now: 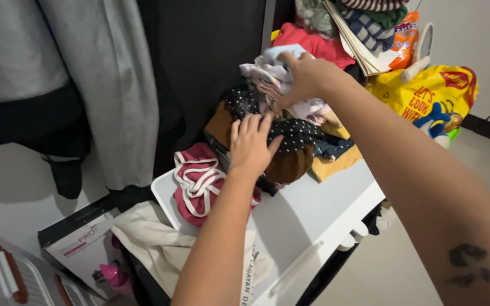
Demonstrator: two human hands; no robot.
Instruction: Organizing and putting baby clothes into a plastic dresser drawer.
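Note:
A heap of clothes lies on a white surface [313, 209]. My right hand [304, 76] grips a pale patterned garment [267, 76] at the top of the heap. Lower down, my left hand [250, 144] presses flat, fingers together, on a black polka-dot cloth [299, 133] and a brown garment [290, 167] under it. A dark red garment with white trim [197, 181] lies bunched just left of my left wrist. Mustard yellow fabric [333, 164] shows at the right side of the pile.
Grey and black garments [103, 85] hang at the left. A yellow printed bag [432, 96] sits at the right, with a red cloth [313, 42] and stacked items behind. A cream tote bag [154, 243], a cardboard box [80, 243] and a pink bottle [114, 277] lie below.

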